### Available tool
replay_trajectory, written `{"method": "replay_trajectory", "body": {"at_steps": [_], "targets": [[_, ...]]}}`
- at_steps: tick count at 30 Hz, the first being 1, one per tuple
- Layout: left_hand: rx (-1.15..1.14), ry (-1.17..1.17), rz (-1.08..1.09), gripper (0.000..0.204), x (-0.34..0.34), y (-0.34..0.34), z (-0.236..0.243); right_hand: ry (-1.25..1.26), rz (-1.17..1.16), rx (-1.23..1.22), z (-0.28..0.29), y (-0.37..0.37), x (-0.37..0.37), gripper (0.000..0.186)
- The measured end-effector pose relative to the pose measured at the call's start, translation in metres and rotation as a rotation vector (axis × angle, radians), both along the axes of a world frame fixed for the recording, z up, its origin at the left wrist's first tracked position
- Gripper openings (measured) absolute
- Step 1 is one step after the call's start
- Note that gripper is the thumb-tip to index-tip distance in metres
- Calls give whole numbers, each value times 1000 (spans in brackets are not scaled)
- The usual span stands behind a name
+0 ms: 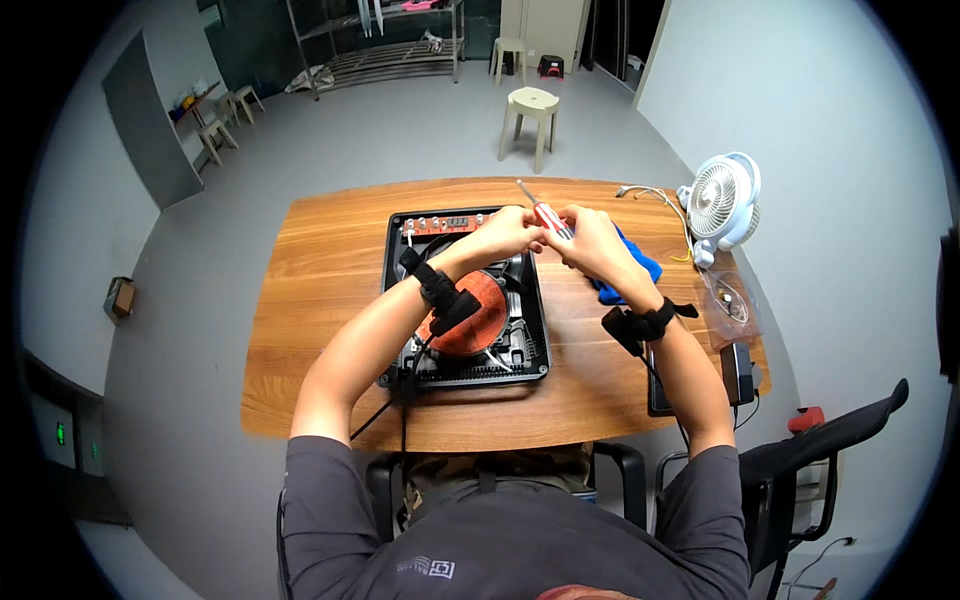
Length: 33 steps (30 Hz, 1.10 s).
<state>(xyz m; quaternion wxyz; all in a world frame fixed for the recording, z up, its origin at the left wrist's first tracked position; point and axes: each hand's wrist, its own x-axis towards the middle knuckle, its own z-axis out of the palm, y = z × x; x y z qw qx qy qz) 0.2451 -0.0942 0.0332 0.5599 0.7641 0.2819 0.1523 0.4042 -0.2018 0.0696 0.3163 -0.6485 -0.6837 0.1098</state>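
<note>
the right hand (590, 240) has its fingers clamped on a red-and-white screwdriver (547, 214); whether the left hand (514, 232), fingers close by, grips anything, i cannot tell.

A hand could slide over the wide wood at the left of the bench (315, 290), or through the gap just right of the open induction cooker (475, 320). The cooker fills the middle, black cords (404, 395) hang by its near edge, and a screwdriver (547, 214) pokes out over its far right corner. A blue cloth (640, 261) and white fan (722, 198) block the far right.
</note>
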Motion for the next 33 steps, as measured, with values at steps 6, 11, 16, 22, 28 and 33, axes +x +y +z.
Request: {"method": "replay_trajectory", "body": {"at_steps": [6, 11, 16, 22, 28, 33], "targets": [[264, 92, -32, 38, -6, 2, -19, -113, -129, -288, -27, -4, 20, 37], [410, 147, -13, 34, -54, 12, -25, -267, -143, -338, -82, -8, 48, 38], [396, 199, 128, 29, -111, 19, -22, -291, -158, -349, -113, -14, 54, 38], [393, 248, 376, 22, -178, 14, -29, -293, -134, -368, -135, -12, 54, 40], [324, 262, 393, 23, -220, -10, -53, -299, -164, -387, -132, -10, 46, 43], [332, 318, 240, 26, -216, -42, -42, -350, -172, -449, -128, -11, 48, 50]]}}
